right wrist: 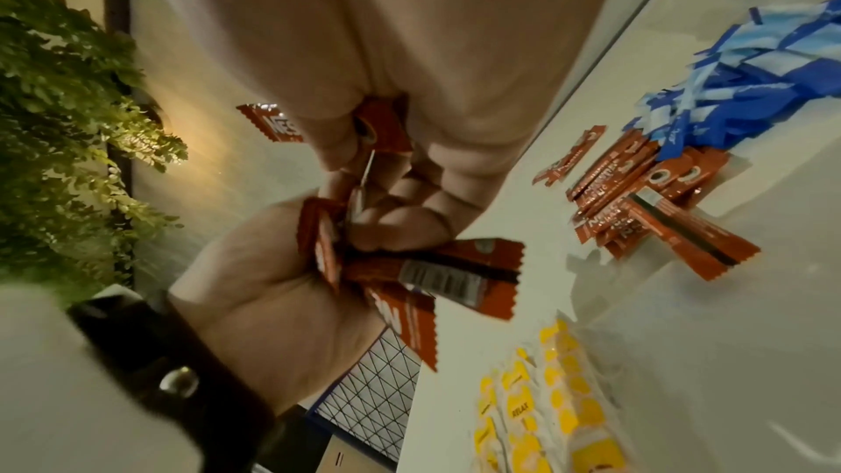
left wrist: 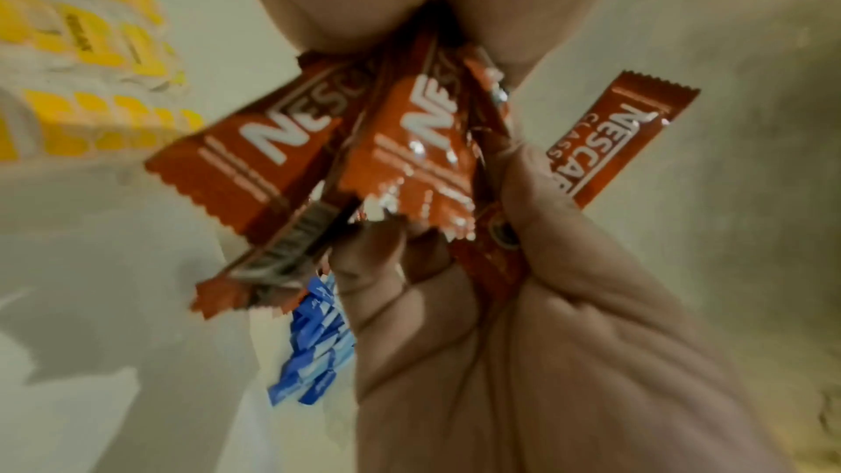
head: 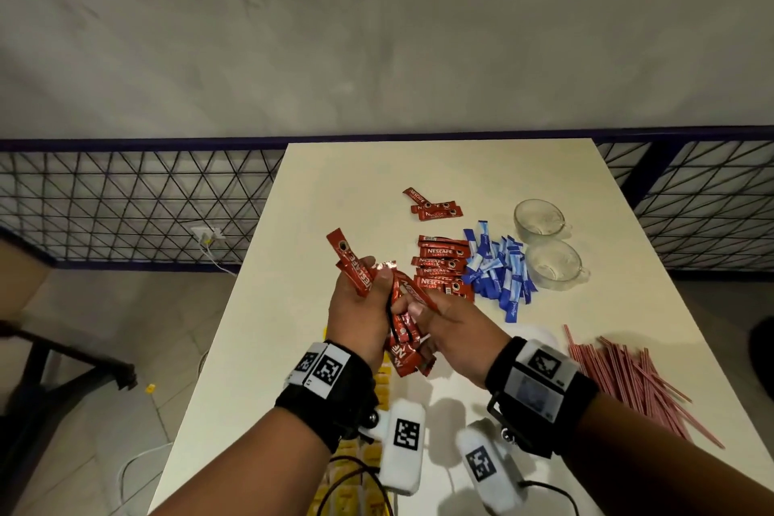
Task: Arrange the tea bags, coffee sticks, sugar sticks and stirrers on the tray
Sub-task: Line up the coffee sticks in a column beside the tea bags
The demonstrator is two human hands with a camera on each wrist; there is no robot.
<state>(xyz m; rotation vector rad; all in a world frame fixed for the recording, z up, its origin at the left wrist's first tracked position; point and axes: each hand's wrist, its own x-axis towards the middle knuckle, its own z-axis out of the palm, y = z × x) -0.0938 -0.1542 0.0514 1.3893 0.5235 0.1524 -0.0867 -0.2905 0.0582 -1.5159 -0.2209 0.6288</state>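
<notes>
Above the table's middle, my left hand (head: pixel 362 297) and my right hand (head: pixel 427 318) both grip one bunch of red coffee sticks (head: pixel 402 335). The sticks fan out above and below the fingers, as the left wrist view shows: coffee sticks (left wrist: pixel 409 142). More coffee sticks (head: pixel 444 268) lie stacked on the table behind the hands, with three loose ones (head: pixel 433 205) farther back. Blue sugar sticks (head: pixel 498 272) are heaped to their right. Red-striped stirrers (head: pixel 628 377) lie at the right edge. Yellow tea bags (head: pixel 382 381) sit under my wrists. I see no tray clearly.
Two empty glass cups (head: pixel 538 218) (head: pixel 555 264) stand behind the sugar heap. Something white (head: pixel 542 337) peeks out behind my right wrist. The table (head: pixel 335 189) ends at a wire fence (head: pixel 125 201) and a grey wall.
</notes>
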